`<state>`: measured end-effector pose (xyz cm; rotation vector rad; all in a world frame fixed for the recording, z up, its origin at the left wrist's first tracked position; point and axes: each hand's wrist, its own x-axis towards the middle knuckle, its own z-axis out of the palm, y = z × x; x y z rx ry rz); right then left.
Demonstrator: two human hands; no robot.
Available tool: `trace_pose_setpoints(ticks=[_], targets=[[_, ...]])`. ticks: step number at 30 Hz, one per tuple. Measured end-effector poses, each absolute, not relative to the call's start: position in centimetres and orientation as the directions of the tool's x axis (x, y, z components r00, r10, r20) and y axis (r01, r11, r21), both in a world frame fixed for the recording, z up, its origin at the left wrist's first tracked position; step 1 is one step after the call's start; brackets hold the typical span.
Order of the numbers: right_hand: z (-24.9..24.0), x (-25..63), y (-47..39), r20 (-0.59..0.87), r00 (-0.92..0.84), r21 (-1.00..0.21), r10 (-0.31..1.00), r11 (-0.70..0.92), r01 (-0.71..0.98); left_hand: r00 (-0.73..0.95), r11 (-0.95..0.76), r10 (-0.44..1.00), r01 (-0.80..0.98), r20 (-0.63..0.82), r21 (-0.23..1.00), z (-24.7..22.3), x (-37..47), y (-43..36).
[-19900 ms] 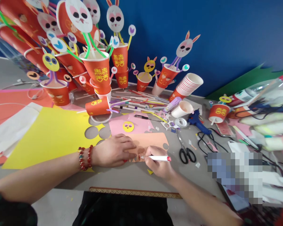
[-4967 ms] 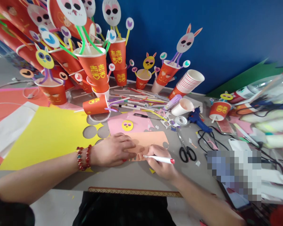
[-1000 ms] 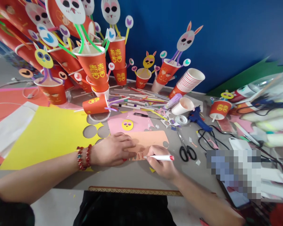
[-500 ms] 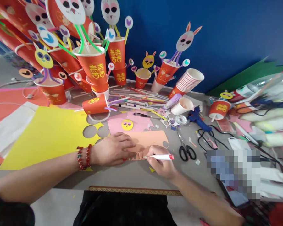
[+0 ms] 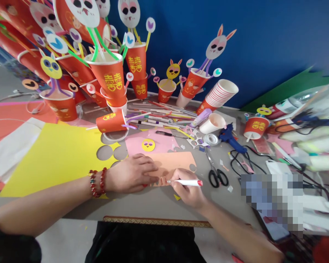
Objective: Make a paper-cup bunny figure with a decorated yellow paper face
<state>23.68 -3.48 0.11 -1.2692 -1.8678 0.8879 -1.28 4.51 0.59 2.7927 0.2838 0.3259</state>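
Note:
My left hand [image 5: 133, 173] lies flat with its fingers stretched over a peach paper sheet [image 5: 178, 159], pressing on its left part. My right hand [image 5: 190, 195] grips a white marker [image 5: 189, 182] with a red end. The marker's tip meets the sheet beside small reddish-brown drawn shapes [image 5: 162, 180] near its lower edge. Just behind lies pink paper [image 5: 135, 140], on which rests a yellow paper disc [image 5: 148, 145] with a drawn face. Some of the drawing is hidden by my left fingertips.
Black-handled scissors [image 5: 218, 178] and a blue glue gun [image 5: 231, 140] lie to the right. A large yellow sheet [image 5: 57, 157] extends to the left. Behind stand red paper cups [image 5: 106, 76] with bunny faces, stacked cups [image 5: 219, 93] and a tipped cup [image 5: 111, 122]. A phone [image 5: 276, 228] lies at the right.
Hardly anything differs. The view has shifted very slightly, and both hands and the marker keep practically the same place on the peach sheet.

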Motion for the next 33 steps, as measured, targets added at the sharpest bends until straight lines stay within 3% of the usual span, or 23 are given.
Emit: trace_pose_setpoints(ticks=[33], targets=[[-0.25, 23.79, -3.46, 0.172, -0.268, -0.823, 0.948, 0.288, 0.489, 0.955, -0.929, 0.243, 0.178, 0.173, 0.325, 0.54, -1.18, 4.44]])
